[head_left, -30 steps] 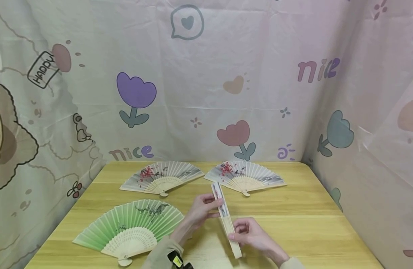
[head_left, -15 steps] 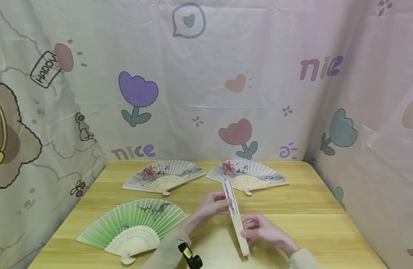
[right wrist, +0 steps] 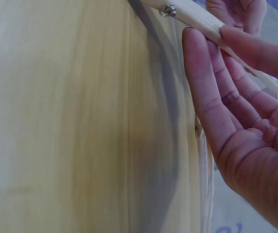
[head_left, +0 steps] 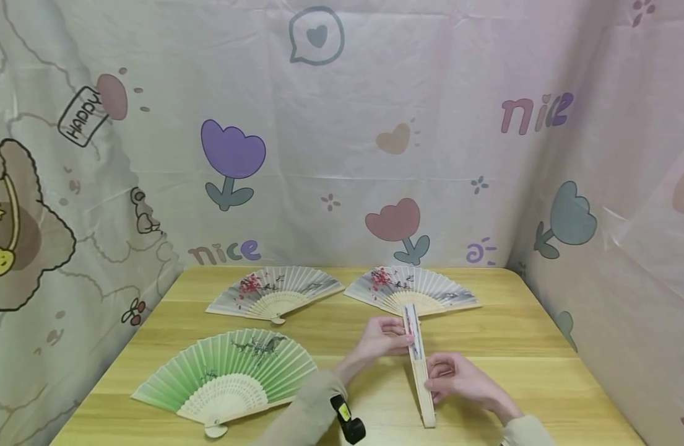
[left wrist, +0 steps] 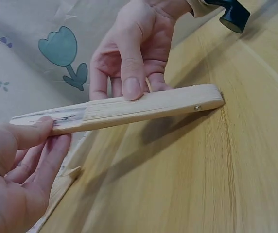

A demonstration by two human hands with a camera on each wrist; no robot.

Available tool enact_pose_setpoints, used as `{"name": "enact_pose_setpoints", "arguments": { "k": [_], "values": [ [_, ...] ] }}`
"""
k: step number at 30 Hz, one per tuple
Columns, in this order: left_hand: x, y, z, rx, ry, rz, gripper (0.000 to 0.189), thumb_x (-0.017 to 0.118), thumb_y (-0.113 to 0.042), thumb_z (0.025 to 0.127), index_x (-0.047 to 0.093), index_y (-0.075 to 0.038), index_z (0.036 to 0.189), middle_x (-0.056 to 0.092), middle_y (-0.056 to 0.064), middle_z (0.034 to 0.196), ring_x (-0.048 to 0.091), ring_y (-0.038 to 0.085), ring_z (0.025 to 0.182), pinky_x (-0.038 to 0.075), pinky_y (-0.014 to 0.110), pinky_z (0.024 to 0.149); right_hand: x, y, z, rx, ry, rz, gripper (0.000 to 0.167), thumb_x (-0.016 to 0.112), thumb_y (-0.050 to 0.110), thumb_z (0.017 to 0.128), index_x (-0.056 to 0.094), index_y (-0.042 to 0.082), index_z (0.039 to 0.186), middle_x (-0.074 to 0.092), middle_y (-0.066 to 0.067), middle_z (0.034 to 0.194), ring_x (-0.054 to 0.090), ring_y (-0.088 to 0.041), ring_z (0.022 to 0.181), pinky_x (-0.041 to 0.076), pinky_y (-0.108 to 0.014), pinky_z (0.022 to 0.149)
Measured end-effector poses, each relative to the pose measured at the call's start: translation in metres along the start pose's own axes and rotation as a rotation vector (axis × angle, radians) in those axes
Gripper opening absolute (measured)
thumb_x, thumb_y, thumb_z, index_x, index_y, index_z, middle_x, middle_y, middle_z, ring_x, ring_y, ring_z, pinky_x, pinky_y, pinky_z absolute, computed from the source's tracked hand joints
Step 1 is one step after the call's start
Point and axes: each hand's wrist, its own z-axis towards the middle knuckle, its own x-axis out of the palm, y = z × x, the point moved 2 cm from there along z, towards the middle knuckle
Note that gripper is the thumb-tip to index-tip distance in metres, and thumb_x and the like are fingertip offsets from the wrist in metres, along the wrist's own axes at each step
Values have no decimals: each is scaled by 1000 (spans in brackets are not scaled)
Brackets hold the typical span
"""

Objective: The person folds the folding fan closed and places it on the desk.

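A folded hand fan (head_left: 421,378) with pale wooden ribs is held tilted over the table. My left hand (head_left: 382,339) pinches its upper end, where the printed cloth shows, thumb on one side and fingers on the other. Lower down, my right hand (head_left: 458,379) pinches the ribs from the right. The left wrist view shows the right thumb (left wrist: 131,80) on the ribs and a metal rivet (left wrist: 198,108) near the rounded end. In the right wrist view, fingertips (right wrist: 196,46) touch the wooden edge close to that rivet.
A spread green fan (head_left: 227,371) lies at the front left of the wooden table (head_left: 514,347). Two spread grey fans with red blossoms, a left one (head_left: 277,294) and a right one (head_left: 375,288), lie along the back. A printed cloth (head_left: 319,124) hangs behind.
Both hands have shifted to the right in the head view, carrying the folded fan with them. The fan now stands more upright in that view. The spread fans stay on the table.
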Motion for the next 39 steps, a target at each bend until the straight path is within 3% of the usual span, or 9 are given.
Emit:
{"name": "enact_pose_setpoints", "arguments": {
  "k": [4,9,17,22,25,31,39],
  "values": [
    [8,6,8,8,-18,9,32,73,7,84,64,11,114,72,15,96,71,13,74,66,39,85,-9,-1,-8,-1,-46,-35,35,67,0,90,48,-17,113,68,2,85,69,-11,75,66,-31,69],
    [13,15,16,6,-16,39,31,73,6,85,66,9,115,74,26,103,74,16,78,66,36,82,-19,-6,-15,37,-35,-49,35,68,2,90,50,-15,114,70,1,85,69,-11,72,66,-29,68],
    [25,22,23,-9,-27,151,25,77,5,82,70,8,106,76,19,93,69,12,70,67,32,72,-33,-12,-23,66,58,-18,38,66,2,92,46,-21,115,72,2,84,70,-9,71,64,-23,66],
    [34,21,24,-27,-32,115,24,75,7,82,69,10,105,74,16,88,64,10,62,67,29,66,-40,-17,-24,57,90,5,41,64,1,93,42,-26,115,72,4,85,69,-6,71,62,-19,65],
    [39,23,24,-37,-41,62,21,73,10,82,68,13,103,73,18,86,63,11,59,67,32,67,-43,-19,-24,62,89,8,41,64,1,93,41,-27,115,72,3,84,70,-6,71,62,-18,64],
    [44,24,23,-76,-44,88,21,74,8,83,69,12,103,72,13,83,64,11,60,68,32,70,-46,-20,-28,102,63,29,35,66,1,92,48,-21,113,74,1,81,71,-8,70,63,-20,64],
    [47,26,22,-153,-27,101,19,72,8,84,70,11,103,75,20,85,68,12,61,67,31,68,-45,-19,-33,139,26,32,34,68,1,91,52,-17,114,75,-1,80,72,-10,69,65,-24,65]
  ]
}}
